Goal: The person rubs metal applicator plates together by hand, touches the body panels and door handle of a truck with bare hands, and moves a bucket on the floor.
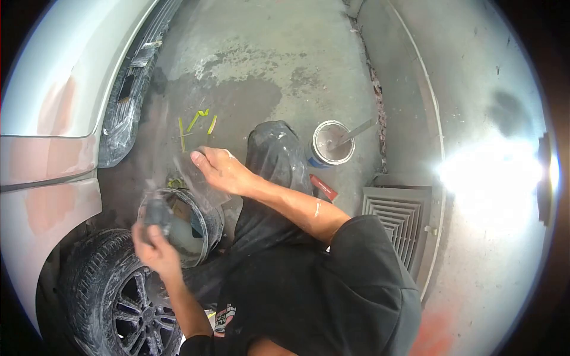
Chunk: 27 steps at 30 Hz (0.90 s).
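Note:
My right hand is closed on a thin, flat grey plate, with the thumb on its upper face. It is above and beside the rim of a dirty bucket that has a pale interior. My left hand, smeared by motion, is at the bucket's near left side. Its fingers are closed on a dark, blocky object that is too blurred to name. The dark object overlaps the bucket's opening. Pale smears mark my right hand and forearm.
An open can of grey paste, with a metal spatula in it, stands beyond my knee near a red tube. Yellow-green strips lie on the floor. A patched car panel and wheel flank the left; a vent is right.

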Available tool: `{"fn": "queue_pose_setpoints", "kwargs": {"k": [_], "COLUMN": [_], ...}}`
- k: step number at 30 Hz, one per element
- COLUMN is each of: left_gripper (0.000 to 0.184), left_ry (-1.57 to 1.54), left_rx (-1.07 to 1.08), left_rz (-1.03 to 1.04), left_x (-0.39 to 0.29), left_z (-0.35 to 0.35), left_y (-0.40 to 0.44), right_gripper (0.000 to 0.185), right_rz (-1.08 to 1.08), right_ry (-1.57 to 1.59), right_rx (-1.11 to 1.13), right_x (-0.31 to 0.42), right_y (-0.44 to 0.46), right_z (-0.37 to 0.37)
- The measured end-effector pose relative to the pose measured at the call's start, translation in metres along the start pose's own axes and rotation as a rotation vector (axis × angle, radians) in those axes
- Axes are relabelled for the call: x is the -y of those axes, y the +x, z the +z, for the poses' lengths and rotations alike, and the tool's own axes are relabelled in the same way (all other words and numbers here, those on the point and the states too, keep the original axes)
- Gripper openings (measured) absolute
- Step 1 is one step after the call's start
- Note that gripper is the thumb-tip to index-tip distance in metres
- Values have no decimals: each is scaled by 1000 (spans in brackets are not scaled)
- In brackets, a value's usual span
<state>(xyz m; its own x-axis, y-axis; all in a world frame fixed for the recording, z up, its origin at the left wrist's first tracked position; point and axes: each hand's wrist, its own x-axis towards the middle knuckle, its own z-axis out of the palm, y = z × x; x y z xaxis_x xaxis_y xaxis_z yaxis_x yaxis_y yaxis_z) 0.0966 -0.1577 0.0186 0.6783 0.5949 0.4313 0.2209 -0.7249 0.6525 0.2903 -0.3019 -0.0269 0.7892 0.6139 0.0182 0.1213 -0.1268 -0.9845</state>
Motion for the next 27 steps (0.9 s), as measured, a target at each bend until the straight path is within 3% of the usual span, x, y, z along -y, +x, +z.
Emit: {"fn": "queue_pose_setpoints", "kwargs": {"k": [1, 3, 4, 5, 7, 8, 9, 10, 11, 12, 13, 14, 15, 17, 18, 21, 24, 27], "left_gripper": [40, 40, 43, 44, 47, 50, 47, 45, 43, 38, 33, 29, 26, 24, 24, 29, 26, 25], "left_ry": [12, 49, 48, 48, -215, -298, -168, -25, 122, 132, 149, 96, 37, -46, -63, -316, -449, -475], "left_rx": [164, 327, 220, 91, -132, -97, 5, 92, 170, 194, 237, 207, 180, 32, -38, -71, -127, 50], "left_rz": [145, 49, 33, -174, -288, -274, -318, -372, -437, -101, 236, 231, 228, -31, -144, -201, -264, -275], "left_x": [-15, -13, -1, 5, 13, 20, 17, 8, 0, -2, 0, 3, 9, 26, 33, 33, 13, 11], "left_z": [5, 19, 24, 20, 12, 1, -5, -9, -13, -10, -3, 3, 3, -5, -10, -14, 7, 12], "left_y": [-2, -19, -15, -14, 6, 11, 9, 6, 4, 3, 2, -2, -4, 11, 16, 15, -1, -18], "right_gripper": [40, 39, 38, 37, 37, 36, 38, 36, 33, 32, 38, 36, 35, 40, 42, 50, 49, 38], "right_rz": [-113, -338, -171, -231, -352, -410, -282, 82, 307, 365, 330, 253, 321, 82, 163, 360, 422, 510], "right_ry": [-39, -120, -105, -105, -105, -42, 93, 294, 245, 643, 831, 596, 360, -100, 100, 662, 666, 473], "right_rx": [20, 58, 212, 310, 519, 415, 313, 233, 112, -7, -62, -15, 157, 442, 421, 365, 359, 289], "right_x": [6, 16, 25, 21, 2, -14, -11, -13, -2, 18, 12, 9, 11, -23, -17, 0, -20, -43], "right_y": [-5, -20, -30, -32, -35, -30, -25, -17, -3, -3, -2, -6, -16, -29, -30, -26, -20, -15], "right_z": [1, 5, 1, -2, -2, 0, -6, -9, -20, -21, -14, -12, -12, -6, -1, -5, 18, 39]}}
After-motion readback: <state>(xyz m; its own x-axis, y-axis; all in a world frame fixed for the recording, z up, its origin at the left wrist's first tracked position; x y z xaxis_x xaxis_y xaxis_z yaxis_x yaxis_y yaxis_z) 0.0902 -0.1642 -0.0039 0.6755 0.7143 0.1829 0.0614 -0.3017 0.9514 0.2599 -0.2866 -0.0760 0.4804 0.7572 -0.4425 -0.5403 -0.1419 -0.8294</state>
